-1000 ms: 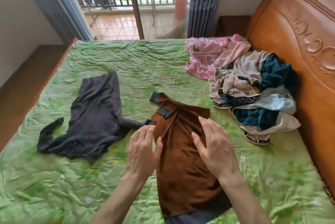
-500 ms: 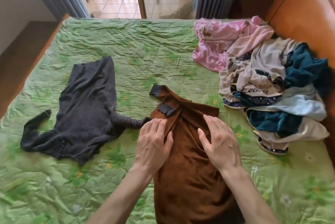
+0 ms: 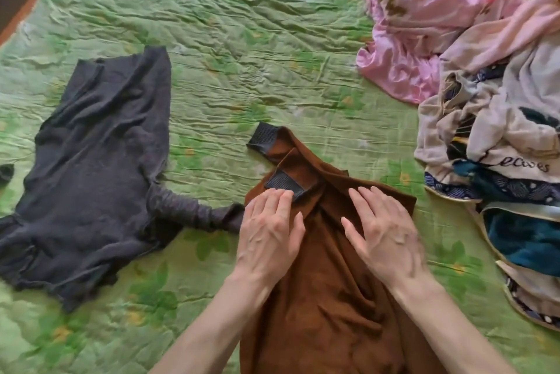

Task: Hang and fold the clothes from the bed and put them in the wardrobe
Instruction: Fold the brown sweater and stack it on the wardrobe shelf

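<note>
A brown top with dark ribbed cuffs lies lengthwise on the green bed cover, its sleeves folded onto the body. My left hand lies flat on its left side, fingertips at one ribbed cuff. Flat on the right side of the top rests my right hand, fingers straight. A dark grey top is spread out to the left, one sleeve reaching toward the brown top.
A heap of clothes in beige, teal and dark blue is piled at the right, with a pink garment behind it. The bed's wooden edge runs along the far left.
Both hands have slid up the brown top toward its collar end, and the view has tilted down and closer to the bed. The clothes have stayed where they were.
</note>
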Demonstrator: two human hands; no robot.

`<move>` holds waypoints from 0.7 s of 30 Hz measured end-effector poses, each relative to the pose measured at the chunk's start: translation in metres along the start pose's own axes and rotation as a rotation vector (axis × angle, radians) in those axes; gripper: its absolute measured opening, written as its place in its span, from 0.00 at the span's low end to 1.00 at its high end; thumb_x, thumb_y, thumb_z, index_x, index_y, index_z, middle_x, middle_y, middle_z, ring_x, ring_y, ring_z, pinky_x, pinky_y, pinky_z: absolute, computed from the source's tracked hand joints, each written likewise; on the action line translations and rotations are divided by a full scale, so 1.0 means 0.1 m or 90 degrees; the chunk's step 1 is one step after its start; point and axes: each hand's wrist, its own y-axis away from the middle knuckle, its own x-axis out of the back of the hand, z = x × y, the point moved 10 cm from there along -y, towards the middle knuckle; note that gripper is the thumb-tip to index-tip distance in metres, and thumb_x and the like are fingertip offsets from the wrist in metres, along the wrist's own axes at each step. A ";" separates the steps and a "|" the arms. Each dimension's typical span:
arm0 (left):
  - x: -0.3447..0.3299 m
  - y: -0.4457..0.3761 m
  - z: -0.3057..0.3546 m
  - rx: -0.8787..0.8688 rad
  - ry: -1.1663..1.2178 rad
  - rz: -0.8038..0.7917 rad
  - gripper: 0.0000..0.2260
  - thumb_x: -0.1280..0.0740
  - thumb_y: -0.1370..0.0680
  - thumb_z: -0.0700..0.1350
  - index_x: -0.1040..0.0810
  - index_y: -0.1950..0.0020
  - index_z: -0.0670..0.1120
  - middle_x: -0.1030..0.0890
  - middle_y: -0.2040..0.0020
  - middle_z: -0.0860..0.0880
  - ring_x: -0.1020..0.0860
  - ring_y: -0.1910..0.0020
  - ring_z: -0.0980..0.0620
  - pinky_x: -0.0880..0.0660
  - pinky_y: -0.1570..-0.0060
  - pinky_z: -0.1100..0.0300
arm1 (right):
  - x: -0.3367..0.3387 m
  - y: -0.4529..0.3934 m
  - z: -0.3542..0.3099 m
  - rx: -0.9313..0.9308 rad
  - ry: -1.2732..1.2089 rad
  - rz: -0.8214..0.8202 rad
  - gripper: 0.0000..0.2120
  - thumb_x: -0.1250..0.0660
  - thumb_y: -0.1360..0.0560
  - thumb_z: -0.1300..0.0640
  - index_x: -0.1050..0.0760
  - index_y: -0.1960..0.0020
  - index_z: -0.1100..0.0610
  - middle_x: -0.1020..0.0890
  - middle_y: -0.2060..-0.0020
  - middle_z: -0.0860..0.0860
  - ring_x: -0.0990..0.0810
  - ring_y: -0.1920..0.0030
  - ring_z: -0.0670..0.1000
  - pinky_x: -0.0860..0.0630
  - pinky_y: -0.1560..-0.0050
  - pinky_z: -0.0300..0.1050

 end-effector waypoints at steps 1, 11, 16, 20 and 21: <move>-0.13 -0.05 -0.08 0.007 0.001 0.005 0.19 0.31 0.20 0.48 0.20 0.33 0.41 0.17 0.37 0.43 0.21 0.35 0.42 0.25 0.32 0.47 | -0.17 -0.07 0.03 0.007 0.011 -0.008 0.28 0.27 0.22 0.49 0.24 0.27 0.61 0.20 0.32 0.60 0.23 0.29 0.61 0.27 0.29 0.59; -1.58 -0.17 -0.35 0.033 0.000 -0.052 0.25 0.34 0.20 0.56 0.24 0.27 0.43 0.21 0.31 0.45 0.24 0.31 0.45 0.24 0.34 0.49 | -1.46 -0.42 0.30 0.001 0.090 -0.058 0.31 0.30 0.22 0.44 0.27 0.25 0.60 0.23 0.29 0.61 0.24 0.29 0.62 0.25 0.31 0.59; -2.00 -0.17 -0.39 0.033 -0.083 -0.090 0.22 0.32 0.20 0.52 0.26 0.28 0.45 0.25 0.33 0.42 0.25 0.38 0.40 0.23 0.44 0.47 | -1.69 -0.38 0.41 -0.049 0.072 -0.016 0.28 0.29 0.23 0.48 0.27 0.27 0.59 0.25 0.32 0.62 0.23 0.40 0.64 0.19 0.47 0.59; -1.94 -0.23 -0.55 0.077 0.014 -0.077 0.10 0.39 0.15 0.42 0.25 0.35 0.43 0.24 0.44 0.44 0.23 0.49 0.41 0.23 0.50 0.47 | -1.75 -0.45 0.53 -0.101 -0.018 -0.047 0.15 0.31 0.19 0.52 0.27 0.36 0.57 0.25 0.44 0.58 0.24 0.50 0.60 0.21 0.49 0.56; -1.88 -0.22 -0.58 0.085 0.068 -0.064 0.08 0.39 0.15 0.41 0.26 0.38 0.43 0.24 0.46 0.44 0.23 0.51 0.42 0.24 0.50 0.47 | -1.73 -0.47 0.53 -0.104 -0.056 -0.055 0.12 0.33 0.19 0.53 0.27 0.38 0.57 0.26 0.46 0.56 0.23 0.51 0.59 0.22 0.49 0.54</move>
